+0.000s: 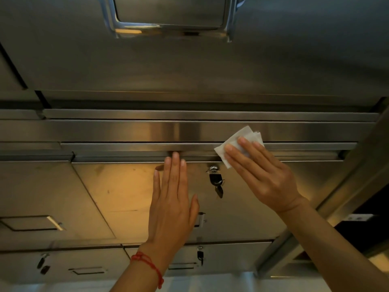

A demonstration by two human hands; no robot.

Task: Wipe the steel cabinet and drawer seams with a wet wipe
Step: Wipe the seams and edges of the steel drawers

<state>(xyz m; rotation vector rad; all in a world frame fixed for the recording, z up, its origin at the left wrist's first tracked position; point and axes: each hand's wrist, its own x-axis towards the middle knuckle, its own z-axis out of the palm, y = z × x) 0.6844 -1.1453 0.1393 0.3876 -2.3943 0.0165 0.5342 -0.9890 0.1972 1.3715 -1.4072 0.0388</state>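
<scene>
A steel cabinet (pixel 189 76) fills the view, with a drawer front (pixel 117 194) below a horizontal ledge and seam (pixel 126 151). My right hand (pixel 261 173) presses a folded white wet wipe (pixel 235 142) flat against the ledge at the seam, right of centre. My left hand (pixel 171 199) lies flat on the drawer front with fingers straight, their tips touching the seam edge. It holds nothing. A red string bracelet circles the left wrist.
A lock with black keys (pixel 216 180) hangs on the drawer between my hands. Lower drawers carry more keys (pixel 200 255) and recessed handles (pixel 31 223). A large recessed handle (pixel 170 15) sits on the upper door. A steel post (pixel 336 197) runs along the right.
</scene>
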